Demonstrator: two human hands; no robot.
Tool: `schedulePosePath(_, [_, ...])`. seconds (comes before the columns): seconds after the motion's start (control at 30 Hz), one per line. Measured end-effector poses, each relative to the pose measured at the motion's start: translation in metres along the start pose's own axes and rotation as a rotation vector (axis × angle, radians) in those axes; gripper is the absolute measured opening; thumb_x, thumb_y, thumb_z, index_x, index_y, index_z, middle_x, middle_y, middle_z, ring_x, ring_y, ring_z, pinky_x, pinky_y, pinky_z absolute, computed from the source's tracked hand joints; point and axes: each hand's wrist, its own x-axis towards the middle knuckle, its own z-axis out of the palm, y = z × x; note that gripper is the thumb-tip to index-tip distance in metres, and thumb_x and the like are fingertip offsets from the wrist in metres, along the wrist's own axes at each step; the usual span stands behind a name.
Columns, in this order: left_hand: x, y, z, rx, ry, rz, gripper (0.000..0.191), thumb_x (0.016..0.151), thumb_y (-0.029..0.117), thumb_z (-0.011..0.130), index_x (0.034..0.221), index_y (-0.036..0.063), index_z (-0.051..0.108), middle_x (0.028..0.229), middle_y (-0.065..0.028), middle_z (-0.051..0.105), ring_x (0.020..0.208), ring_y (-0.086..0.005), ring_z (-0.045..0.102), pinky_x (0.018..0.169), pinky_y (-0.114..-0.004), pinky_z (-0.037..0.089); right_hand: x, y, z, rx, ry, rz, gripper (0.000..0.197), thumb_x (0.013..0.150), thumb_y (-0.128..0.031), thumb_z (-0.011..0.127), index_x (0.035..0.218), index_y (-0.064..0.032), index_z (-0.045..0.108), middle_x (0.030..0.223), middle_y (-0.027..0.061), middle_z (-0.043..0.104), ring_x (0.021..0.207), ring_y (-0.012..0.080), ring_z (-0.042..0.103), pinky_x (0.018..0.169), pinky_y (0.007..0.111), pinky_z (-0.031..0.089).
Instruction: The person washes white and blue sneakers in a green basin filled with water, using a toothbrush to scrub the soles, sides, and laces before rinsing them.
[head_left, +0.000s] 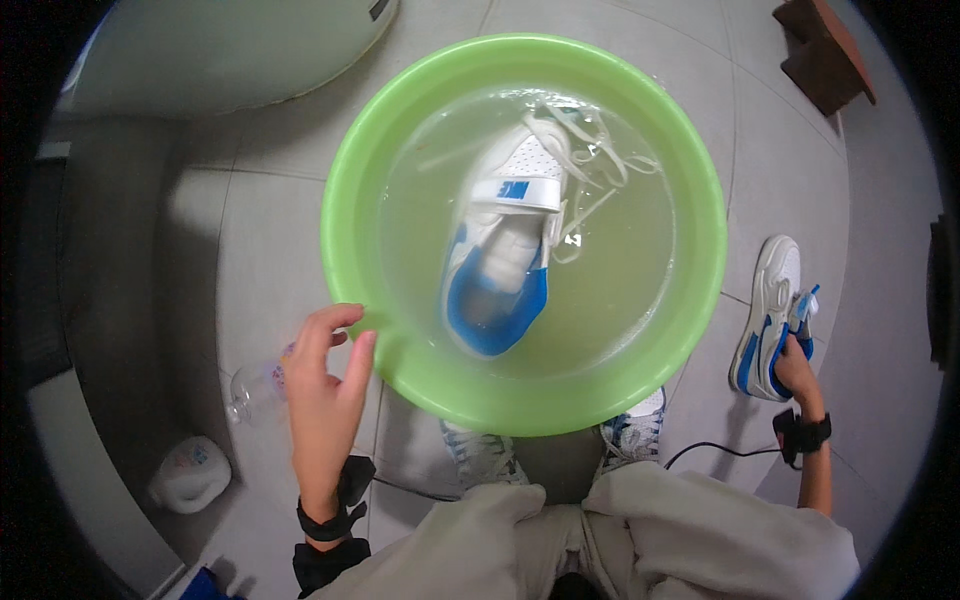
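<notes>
A green plastic basin (349, 165) of cloudy water stands on the floor before me. In it lies a white and blue Nike sneaker (525, 161), toe pointing away, partly under water, its loose white laces (600, 154) trailing to the right. My left hand (326, 382) is at the basin's near-left rim, thumb and fingers apart, holding nothing. To the right of the basin, my right hand (795, 371) grips a matching sneaker (769, 322) at its ankle opening. The right fingers are partly hidden inside that shoe.
A clear plastic bottle (255, 390) lies left of my left hand, with a white plastic container (193, 474) nearer. A brown stool-like object (825, 56) stands far right by the wall. A large pale rounded fixture (225, 52) fills the far left. Cables (720, 448) run from both wrist straps.
</notes>
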Motion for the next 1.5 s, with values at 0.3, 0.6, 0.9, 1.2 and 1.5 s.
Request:
schedulePosePath(0.3, [0.032,0.038,0.069,0.164,-0.286,0.23,0.052,0.078,0.02,0.064,0.12,-0.0007,0.042,0.119,-0.0184,0.051,0.106,-0.0298,0.052,0.086,-0.036,0.043,-0.071,-0.142,-0.025,-0.762,0.024,-0.059,0.013,0.08,-0.012,0.055,0.078,0.0005,0.058,0.078,0.0197,0.06,0.071,0.035,0.058,0.064,0.043,0.046])
schedulePosePath(0.6, [0.038,0.025,0.092,0.393,-0.368,0.344,0.056,0.071,0.01,0.06,0.122,-0.0013,0.04,0.111,-0.0214,0.052,0.097,-0.0369,0.053,0.083,-0.039,0.044,0.038,-0.316,0.053,-0.295,0.157,-1.184,0.021,0.077,-0.005,0.052,0.097,0.0004,0.054,0.094,0.017,0.055,0.085,0.0342,0.055,0.076,0.04,0.046])
schedulePosePath(0.9, [0.044,0.015,0.088,0.224,-0.442,0.454,0.056,0.07,0.003,0.058,0.123,0.0024,0.042,0.112,-0.0215,0.052,0.095,-0.0365,0.053,0.083,-0.039,0.044,0.117,-0.401,0.092,-0.563,-0.187,-1.127,0.027,0.079,-0.003,0.048,0.104,-0.0007,0.054,0.102,0.0156,0.057,0.098,0.0324,0.052,0.085,0.039,0.042])
schedulePosePath(1.2, [0.04,0.018,0.088,0.21,-0.474,0.536,0.062,0.067,0.002,0.057,0.127,0.0034,0.038,0.116,-0.0199,0.049,0.096,-0.0351,0.051,0.085,-0.04,0.043,0.101,-0.434,0.111,-0.991,-0.422,-0.95,0.026,0.072,-0.012,0.055,0.097,-0.0062,0.062,0.087,0.0132,0.063,0.088,0.0295,0.059,0.087,0.042,0.036])
schedulePosePath(1.5, [0.035,0.018,0.093,0.266,-0.457,0.563,0.062,0.068,0.002,0.057,0.126,0.0046,0.039,0.116,-0.0181,0.049,0.097,-0.0329,0.052,0.084,-0.038,0.044,0.109,-0.397,0.123,-0.865,-0.534,-0.849,0.023,0.071,-0.012,0.057,0.089,0.0023,0.06,0.083,0.0196,0.061,0.085,0.0329,0.059,0.078,0.04,0.046])
